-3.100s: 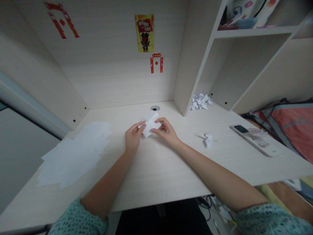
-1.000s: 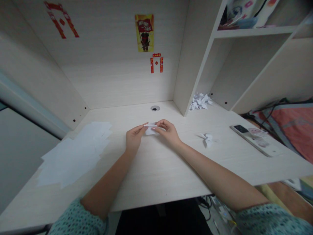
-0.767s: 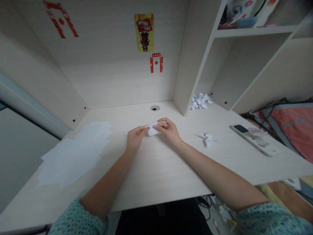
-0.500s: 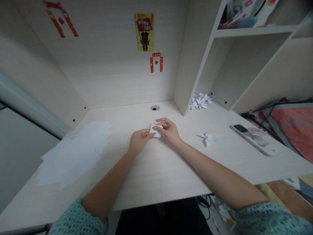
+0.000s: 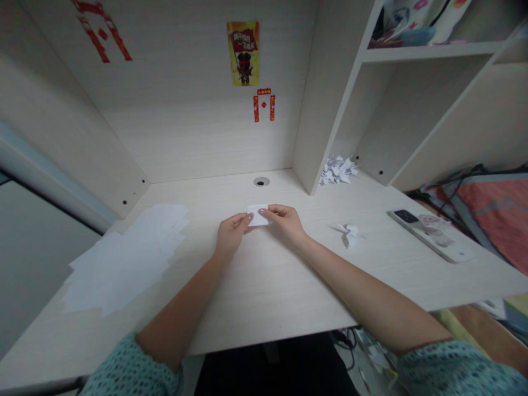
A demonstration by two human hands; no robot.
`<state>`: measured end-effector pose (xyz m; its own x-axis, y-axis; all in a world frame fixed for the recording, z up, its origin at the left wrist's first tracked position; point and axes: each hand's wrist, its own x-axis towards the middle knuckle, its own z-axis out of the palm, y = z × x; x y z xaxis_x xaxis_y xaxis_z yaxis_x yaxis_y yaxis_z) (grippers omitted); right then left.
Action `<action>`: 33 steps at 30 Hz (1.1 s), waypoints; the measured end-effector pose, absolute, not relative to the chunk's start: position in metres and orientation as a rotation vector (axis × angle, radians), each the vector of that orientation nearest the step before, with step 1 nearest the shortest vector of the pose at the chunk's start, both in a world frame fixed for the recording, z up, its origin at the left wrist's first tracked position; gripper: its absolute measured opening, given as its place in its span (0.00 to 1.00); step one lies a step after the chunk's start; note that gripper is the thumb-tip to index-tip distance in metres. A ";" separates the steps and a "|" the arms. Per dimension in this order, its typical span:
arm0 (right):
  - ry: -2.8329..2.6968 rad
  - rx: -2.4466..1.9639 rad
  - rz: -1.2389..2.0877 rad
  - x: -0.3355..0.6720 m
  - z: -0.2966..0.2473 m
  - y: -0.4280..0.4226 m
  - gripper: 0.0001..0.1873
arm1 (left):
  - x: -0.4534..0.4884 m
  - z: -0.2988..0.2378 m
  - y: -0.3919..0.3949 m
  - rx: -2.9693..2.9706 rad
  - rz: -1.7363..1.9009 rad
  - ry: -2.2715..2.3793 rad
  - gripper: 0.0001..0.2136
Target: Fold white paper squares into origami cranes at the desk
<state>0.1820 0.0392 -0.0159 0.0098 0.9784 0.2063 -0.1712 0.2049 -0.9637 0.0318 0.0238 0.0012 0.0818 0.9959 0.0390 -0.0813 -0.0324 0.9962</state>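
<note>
A small folded piece of white paper (image 5: 258,216) is held over the middle of the desk between my two hands. My left hand (image 5: 232,231) pinches its left edge, thumb on top. On the right edge, my right hand (image 5: 286,220) grips it with the thumb pressed on the upper face and the fingers behind. The paper looks like a flat square, facing up. To the right of my hands lies a folded white paper figure (image 5: 350,234) with pointed ends.
Overlapping white paper sheets (image 5: 127,258) spread across the desk's left side. A heap of folded white paper pieces (image 5: 339,170) sits below the right shelf (image 5: 429,53). A phone (image 5: 429,235) lies at the right, near a red and grey cloth (image 5: 490,203). An upright divider (image 5: 330,99) stands behind.
The folded paper has turned from a tilted position to lie squarer between my hands. My right hand's raised fingers have come down, and both thumbs now press its sides.
</note>
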 end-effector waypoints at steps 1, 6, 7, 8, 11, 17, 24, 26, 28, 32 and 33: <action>-1.187 -0.928 1.143 0.182 -0.015 0.039 0.13 | 0.032 0.001 0.024 1.217 1.222 1.077 0.13; -1.194 -0.911 1.149 0.182 -0.013 0.038 0.11 | 0.030 -0.002 0.026 1.264 1.251 1.147 0.13; -1.197 -0.903 1.146 0.182 -0.013 0.038 0.11 | 0.030 -0.002 0.026 1.273 1.256 1.151 0.13; -1.199 -0.896 1.142 0.182 -0.013 0.038 0.10 | 0.029 -0.002 0.026 1.280 1.263 1.147 0.12; -1.211 -0.896 1.125 0.182 -0.013 0.037 0.10 | 0.030 0.001 0.026 1.277 1.303 1.124 0.13; -1.234 -0.921 1.110 0.183 -0.012 0.037 0.12 | 0.030 0.003 0.026 1.162 1.344 1.099 0.15; -1.202 -0.908 1.141 0.182 -0.012 0.036 0.14 | 0.029 0.004 0.025 1.192 1.332 1.091 0.15; -1.204 -0.917 1.146 0.181 -0.011 0.036 0.14 | 0.029 0.006 0.025 1.252 1.340 1.128 0.15; -1.205 -0.922 1.151 0.181 -0.011 0.035 0.14 | 0.029 0.006 0.024 1.290 1.347 1.165 0.15; -1.204 -0.917 1.153 0.181 -0.011 0.034 0.14 | 0.028 0.006 0.024 1.323 1.360 1.201 0.14; -1.205 -0.915 1.152 0.181 -0.011 0.034 0.13 | 0.028 0.007 0.024 1.329 1.363 1.200 0.14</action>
<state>0.1809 0.0342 -0.0107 -0.0180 0.9769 0.2129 -0.1688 0.2069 -0.9637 0.0285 0.0236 0.0068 -0.0604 0.9839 0.1680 0.0416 -0.1657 0.9853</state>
